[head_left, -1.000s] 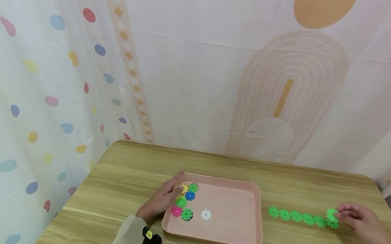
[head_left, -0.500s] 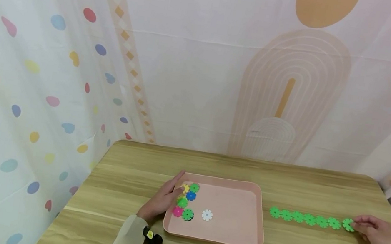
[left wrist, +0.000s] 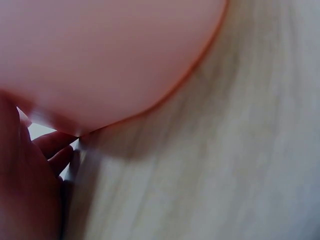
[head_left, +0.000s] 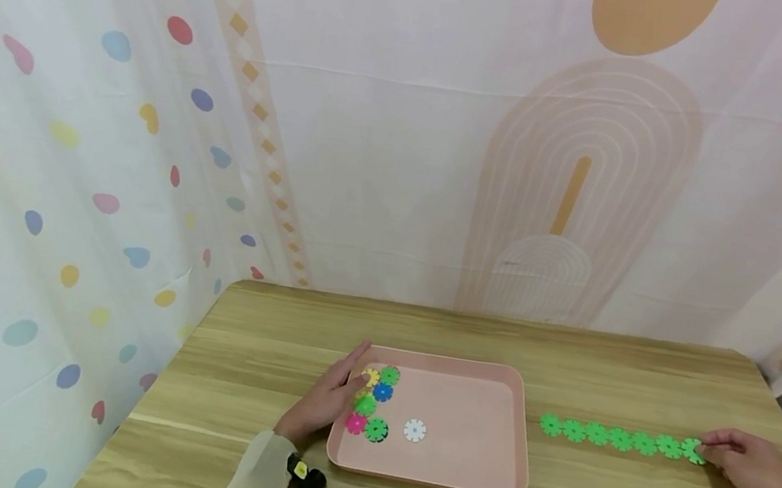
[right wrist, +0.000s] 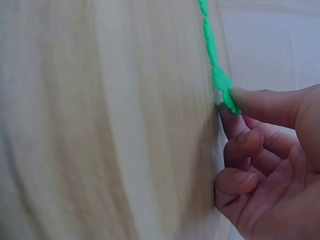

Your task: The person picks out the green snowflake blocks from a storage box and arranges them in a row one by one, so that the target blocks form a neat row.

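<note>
At the right end of a straight row of green snowflake discs [head_left: 620, 439] on the table, my right hand [head_left: 748, 466] pinches another green snowflake disc [right wrist: 226, 90] between thumb and index finger. Its edge meets the last disc of the row; the other fingers are curled in the right wrist view. My left hand [head_left: 323, 404] holds the left side of the pink tray [head_left: 470, 425], thumb over the rim and fingers along the outside. In the left wrist view the hand [left wrist: 30, 185] shows at the tray's edge, partly dark.
Beside the left hand's thumb, several mixed discs, among them a blue disc [head_left: 382, 392] and a pink disc [head_left: 356, 423], lie in the tray. A white disc [head_left: 414, 431] lies nearer its middle. The wooden table [head_left: 468, 336] ends at a patterned curtain [head_left: 390, 151].
My right hand first lowered the green disc from above the row's end to its right, then slid it left against the last disc. The left hand stays on the tray.
</note>
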### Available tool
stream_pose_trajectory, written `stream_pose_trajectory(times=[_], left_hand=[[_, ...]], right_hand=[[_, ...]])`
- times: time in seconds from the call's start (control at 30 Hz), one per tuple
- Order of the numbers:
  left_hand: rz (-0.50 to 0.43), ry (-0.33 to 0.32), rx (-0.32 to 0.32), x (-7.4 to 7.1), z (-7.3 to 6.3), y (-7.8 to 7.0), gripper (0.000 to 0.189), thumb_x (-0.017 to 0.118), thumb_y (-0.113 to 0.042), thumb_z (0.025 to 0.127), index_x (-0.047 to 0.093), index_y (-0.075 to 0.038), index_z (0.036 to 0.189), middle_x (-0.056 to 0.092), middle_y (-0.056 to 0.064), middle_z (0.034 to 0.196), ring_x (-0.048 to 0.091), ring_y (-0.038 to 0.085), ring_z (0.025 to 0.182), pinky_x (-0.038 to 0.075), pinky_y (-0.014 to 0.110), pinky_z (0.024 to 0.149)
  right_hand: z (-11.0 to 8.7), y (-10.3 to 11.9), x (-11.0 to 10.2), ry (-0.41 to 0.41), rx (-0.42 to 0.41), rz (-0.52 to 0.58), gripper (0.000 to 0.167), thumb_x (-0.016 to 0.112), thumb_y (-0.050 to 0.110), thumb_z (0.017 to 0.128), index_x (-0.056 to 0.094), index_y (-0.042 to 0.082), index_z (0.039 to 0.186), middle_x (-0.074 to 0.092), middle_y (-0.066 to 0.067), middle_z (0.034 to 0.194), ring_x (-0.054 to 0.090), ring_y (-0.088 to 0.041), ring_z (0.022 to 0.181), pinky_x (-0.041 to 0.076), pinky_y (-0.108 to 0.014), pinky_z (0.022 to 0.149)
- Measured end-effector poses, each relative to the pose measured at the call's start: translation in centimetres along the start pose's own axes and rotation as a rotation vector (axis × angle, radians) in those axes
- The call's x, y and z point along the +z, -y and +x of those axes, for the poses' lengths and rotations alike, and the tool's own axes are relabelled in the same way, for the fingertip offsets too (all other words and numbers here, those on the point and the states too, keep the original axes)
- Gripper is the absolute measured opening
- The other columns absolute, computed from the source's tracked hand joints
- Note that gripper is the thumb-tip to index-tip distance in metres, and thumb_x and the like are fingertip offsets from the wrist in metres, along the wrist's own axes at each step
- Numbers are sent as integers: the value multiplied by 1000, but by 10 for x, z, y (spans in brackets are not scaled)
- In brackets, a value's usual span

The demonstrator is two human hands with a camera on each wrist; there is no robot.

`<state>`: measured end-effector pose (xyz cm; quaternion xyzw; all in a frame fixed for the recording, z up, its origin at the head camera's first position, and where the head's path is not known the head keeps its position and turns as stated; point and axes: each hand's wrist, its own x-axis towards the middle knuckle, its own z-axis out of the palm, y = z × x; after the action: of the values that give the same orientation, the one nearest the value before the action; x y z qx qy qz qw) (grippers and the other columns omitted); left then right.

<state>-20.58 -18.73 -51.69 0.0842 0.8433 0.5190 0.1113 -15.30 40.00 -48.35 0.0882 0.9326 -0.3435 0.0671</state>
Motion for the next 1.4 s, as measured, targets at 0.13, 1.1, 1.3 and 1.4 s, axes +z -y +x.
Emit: stream_pose_trajectory(times=[0.13, 1.1, 1.3, 1.4], left_hand=[[1, 7, 8, 0, 0, 2, 58, 44, -27, 106, 20, -29, 159, 17, 4, 165, 11, 32, 152, 9, 61, 120], [-13, -6, 3, 3, -1, 2, 59, 46, -27, 106, 21, -29, 159, 16, 2, 166, 10, 30, 153, 9, 59, 120], [0, 6, 18, 1, -1, 0, 59, 44, -26, 106, 19, -27, 160, 15, 1, 166, 10, 28, 153, 9, 58, 121], [-8, 10, 12, 1, -1, -1, 59, 44, -26, 106, 19, -28, 160, 16, 1, 166, 10, 28, 152, 10, 58, 121]], right_hand=[[0, 1, 0, 0, 23, 2, 28, 57, 17, 97, 60, -10, 104, 63, -10, 91, 50, -14, 78, 40, -23, 60], [3, 1, 3, -7, 12, -46, 30, 58, 19, 97, 58, -9, 107, 62, -19, 97, 56, -26, 87, 40, -34, 70], [1, 5, 2, -70, -31, -48, 26, 54, 13, 95, 57, -11, 106, 62, -20, 94, 55, -20, 81, 41, -28, 64], [0, 15, 1, -101, -34, -57, 31, 52, 19, 98, 56, -10, 108, 62, -23, 95, 56, -22, 79, 42, -28, 60]])
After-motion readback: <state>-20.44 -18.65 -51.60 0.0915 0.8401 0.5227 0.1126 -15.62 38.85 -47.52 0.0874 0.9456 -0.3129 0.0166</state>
